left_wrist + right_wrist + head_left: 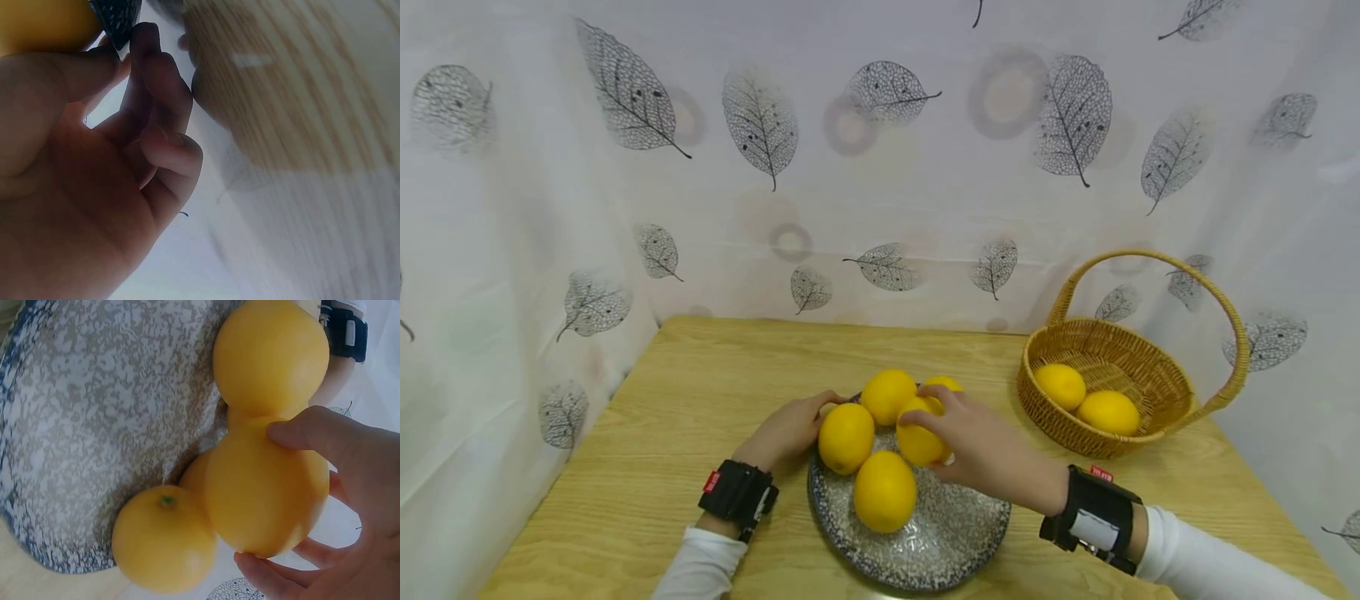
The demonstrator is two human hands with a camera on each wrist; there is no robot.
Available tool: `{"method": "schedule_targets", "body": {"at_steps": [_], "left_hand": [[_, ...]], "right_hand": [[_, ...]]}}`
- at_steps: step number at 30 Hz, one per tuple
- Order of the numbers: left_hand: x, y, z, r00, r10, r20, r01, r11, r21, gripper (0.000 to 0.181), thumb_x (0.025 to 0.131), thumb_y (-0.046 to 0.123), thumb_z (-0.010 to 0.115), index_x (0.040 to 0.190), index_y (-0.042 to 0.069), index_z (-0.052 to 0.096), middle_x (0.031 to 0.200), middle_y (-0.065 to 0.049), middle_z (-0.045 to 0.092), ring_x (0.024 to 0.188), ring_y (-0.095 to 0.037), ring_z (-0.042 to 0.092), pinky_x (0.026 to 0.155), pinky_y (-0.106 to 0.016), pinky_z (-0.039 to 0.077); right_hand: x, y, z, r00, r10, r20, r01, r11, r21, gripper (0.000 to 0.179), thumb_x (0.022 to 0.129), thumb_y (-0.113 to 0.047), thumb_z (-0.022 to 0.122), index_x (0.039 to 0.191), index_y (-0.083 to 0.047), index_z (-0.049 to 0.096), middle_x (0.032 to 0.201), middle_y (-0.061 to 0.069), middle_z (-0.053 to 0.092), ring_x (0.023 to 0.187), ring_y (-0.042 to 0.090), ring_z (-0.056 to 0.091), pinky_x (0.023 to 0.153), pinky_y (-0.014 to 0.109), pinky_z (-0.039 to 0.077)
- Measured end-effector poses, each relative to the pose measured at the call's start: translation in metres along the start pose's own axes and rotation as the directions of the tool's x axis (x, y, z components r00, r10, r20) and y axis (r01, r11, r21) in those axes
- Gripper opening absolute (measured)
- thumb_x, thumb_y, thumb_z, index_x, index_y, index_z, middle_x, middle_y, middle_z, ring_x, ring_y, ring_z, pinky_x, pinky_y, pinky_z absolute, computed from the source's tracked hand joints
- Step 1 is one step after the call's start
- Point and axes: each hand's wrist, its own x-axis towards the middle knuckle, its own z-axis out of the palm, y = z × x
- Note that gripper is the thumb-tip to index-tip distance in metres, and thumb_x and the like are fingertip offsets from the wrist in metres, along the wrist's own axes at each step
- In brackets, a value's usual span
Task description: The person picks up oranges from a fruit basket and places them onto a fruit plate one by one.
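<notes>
A speckled grey plate [955, 533] with a dark blue rim holds several yellow lemons, among them a front lemon [885, 492] and a left one [846, 437]. My left hand [786, 429] grips the plate's left rim; in the left wrist view the thumb lies over the rim [117, 25] and fingers curl beneath it. My right hand [981, 442] holds a lemon [265, 494] between thumb and fingers, over the plate's far side. Close by in the right wrist view is a lemon with a green stem end [164, 540].
A wicker basket [1045, 421] with a tall arched handle stands at the back right of the wooden table [715, 358]. Two lemons [1060, 387] lie in it. A white curtain [820, 208] with a leaf print hangs behind and beside the table.
</notes>
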Motion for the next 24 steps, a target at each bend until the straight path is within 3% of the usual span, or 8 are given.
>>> {"method": "schedule_targets", "body": {"at_steps": [4, 9, 24], "left_hand": [[0.001, -0.001, 0.001, 1.000, -0.003, 0.003, 0.003, 1.000, 0.001, 0.037, 0.098, 0.009, 0.047, 0.132, 0.017, 0.059, 0.128, -0.016, 0.068, 0.116, -0.031, 0.060, 0.101, -0.053, 0.050], [0.002, -0.001, 0.001, 1.000, -0.010, 0.008, 0.010, 1.000, 0.002, 0.036, 0.098, 0.009, 0.048, 0.131, 0.017, 0.059, 0.127, -0.016, 0.068, 0.115, -0.031, 0.061, 0.100, -0.054, 0.051], [0.000, -0.001, 0.000, 1.000, 0.001, 0.001, -0.001, 1.000, -0.003, 0.038, 0.097, 0.007, 0.046, 0.131, 0.017, 0.059, 0.128, -0.016, 0.068, 0.113, -0.030, 0.062, 0.100, -0.053, 0.051]], "right_hand": [[0.001, 0.000, 0.006, 1.000, -0.003, -0.002, 0.003, 1.000, 0.021, 0.064, 0.070, -0.021, 0.081, 0.129, -0.025, 0.057, 0.143, 0.013, 0.050, 0.112, 0.028, 0.058, 0.089, 0.045, 0.055], [0.002, 0.000, 0.015, 0.999, -0.032, -0.013, 0.032, 0.999, 0.028, 0.068, 0.067, -0.018, 0.081, 0.130, -0.020, 0.056, 0.141, 0.011, 0.053, 0.117, 0.027, 0.056, 0.093, 0.049, 0.054], [-0.001, 0.005, 0.034, 0.994, -0.108, -0.009, 0.108, 0.993, 0.052, 0.079, 0.064, -0.019, 0.085, 0.136, -0.015, 0.053, 0.139, 0.004, 0.057, 0.124, 0.020, 0.053, 0.100, 0.046, 0.052]]}}
